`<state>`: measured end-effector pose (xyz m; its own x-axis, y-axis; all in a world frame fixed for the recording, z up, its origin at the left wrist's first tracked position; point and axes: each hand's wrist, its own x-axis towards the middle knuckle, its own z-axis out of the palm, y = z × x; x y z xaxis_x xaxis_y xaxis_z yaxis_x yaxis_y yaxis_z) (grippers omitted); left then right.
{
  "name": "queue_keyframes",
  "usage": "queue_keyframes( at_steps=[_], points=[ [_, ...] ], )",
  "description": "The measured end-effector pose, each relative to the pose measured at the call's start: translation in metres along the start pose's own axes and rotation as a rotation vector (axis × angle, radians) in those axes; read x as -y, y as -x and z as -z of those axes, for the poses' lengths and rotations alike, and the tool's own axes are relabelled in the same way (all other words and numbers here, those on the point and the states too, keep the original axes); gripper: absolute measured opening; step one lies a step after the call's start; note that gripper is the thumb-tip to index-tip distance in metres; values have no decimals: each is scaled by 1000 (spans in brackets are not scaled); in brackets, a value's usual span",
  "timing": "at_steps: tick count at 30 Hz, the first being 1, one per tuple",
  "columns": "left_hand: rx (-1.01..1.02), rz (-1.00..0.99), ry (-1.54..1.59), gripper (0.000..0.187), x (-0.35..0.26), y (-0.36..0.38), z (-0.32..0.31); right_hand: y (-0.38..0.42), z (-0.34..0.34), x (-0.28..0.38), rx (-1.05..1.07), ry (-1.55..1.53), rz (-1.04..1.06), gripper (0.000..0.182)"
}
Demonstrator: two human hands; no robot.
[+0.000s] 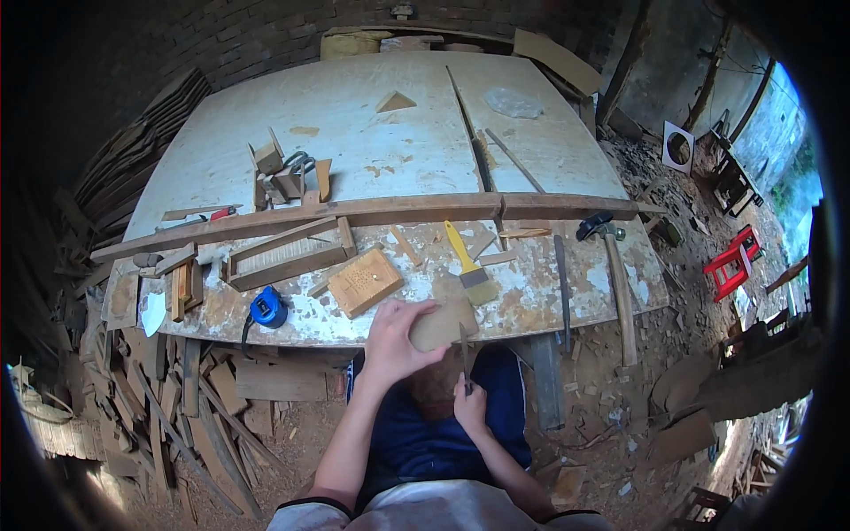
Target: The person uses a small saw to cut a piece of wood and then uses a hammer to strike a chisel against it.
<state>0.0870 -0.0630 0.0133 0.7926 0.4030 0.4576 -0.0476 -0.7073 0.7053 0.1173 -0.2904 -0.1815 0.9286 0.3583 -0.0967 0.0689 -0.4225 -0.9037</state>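
Holding a wood piece [440,324] at the table's [354,115] near edge, left hand [396,341] wraps it; right hand [469,405] grips a thin blade [464,350] against it. Blade may slip toward left fingers if the piece shifts.

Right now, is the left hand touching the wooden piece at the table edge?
Touching. The head view shows the left hand with fingers wrapped over the wooden piece.

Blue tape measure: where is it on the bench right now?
In the head view, the blue tape measure lies near the table's front edge, left of the square wooden block and the left hand.
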Motion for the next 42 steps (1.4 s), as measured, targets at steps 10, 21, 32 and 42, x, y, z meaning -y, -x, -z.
queue_keyframes(
  at_steps=[10, 21, 32, 42],
  points=[
    [63, -46, -23, 72, -3, 0, 5, -2, -7, 0, -68, 100, 162, 41],
    [47, -3, 80, 69, -2, 0, 8, -5, -3, 20, -7, 86, 92, 44],
    [82, -30, -23, 72, -3, 2, 5, -13, 0, 21, -48, 51, 164, 51],
    [98, -22, -11, 73, -4, 1, 6, -7, -10, 2, -29, 84, 124, 37]
  ],
)
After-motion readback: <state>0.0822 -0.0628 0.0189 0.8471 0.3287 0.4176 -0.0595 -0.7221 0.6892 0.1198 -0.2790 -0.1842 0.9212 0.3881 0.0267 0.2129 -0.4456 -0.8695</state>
